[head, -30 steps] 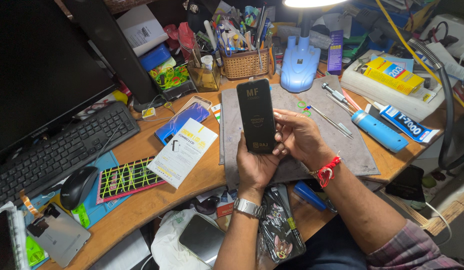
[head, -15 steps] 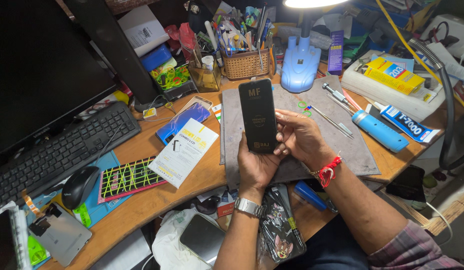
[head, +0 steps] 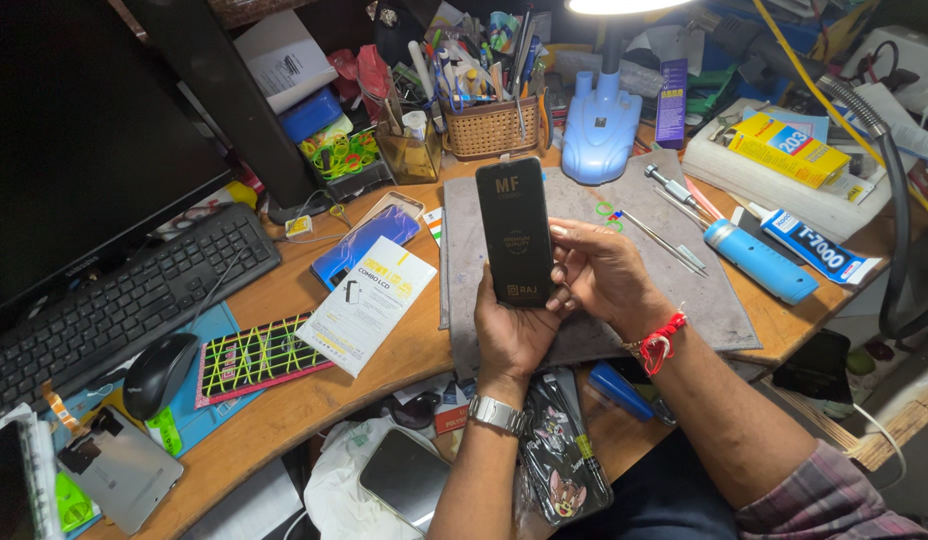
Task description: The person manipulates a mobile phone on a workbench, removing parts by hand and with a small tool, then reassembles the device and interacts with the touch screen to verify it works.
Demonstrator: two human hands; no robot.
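Left hand grips black phone box upright above grey mat; right hand fingers pinch its edge. Step: opening; needs a steady hold.

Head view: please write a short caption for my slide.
Both hands, left hand and right hand, hold a black phone-shaped panel upright above a grey mat on a cluttered desk.

Both forearms reach forward, the left hand cupped palm-up with fingers closed, the right hand curled in beside it, touching.
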